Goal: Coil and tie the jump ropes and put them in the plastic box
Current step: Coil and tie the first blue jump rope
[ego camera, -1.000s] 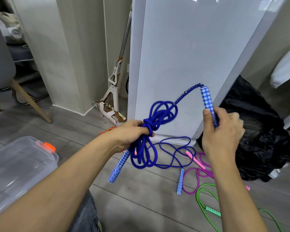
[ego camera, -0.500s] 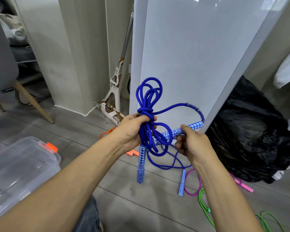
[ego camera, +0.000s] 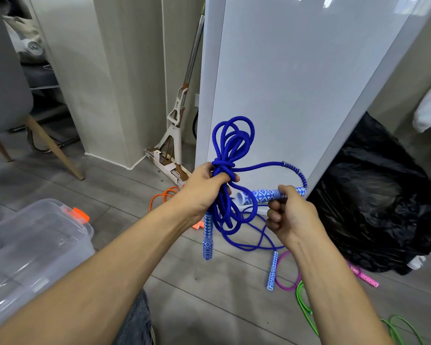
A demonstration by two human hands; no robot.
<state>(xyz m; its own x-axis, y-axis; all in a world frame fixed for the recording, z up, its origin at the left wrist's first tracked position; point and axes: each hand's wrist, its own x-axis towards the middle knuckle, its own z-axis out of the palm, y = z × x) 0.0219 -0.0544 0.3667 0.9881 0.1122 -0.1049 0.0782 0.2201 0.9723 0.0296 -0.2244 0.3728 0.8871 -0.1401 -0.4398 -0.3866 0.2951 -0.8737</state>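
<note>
While the left hand (ego camera: 204,189) clenches its grip round the coiled blue rope (ego camera: 232,141), frame centre, the right hand (ego camera: 292,216) grasps one handle (ego camera: 261,195). Tying appears under way; the rope likely needs cinching before transfer to the plastic box (ego camera: 35,245), lower left.

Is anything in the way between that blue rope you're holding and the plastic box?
Nothing lies on the floor between the blue rope in the left hand and the plastic box, but its lid with orange latch seems on.
</note>
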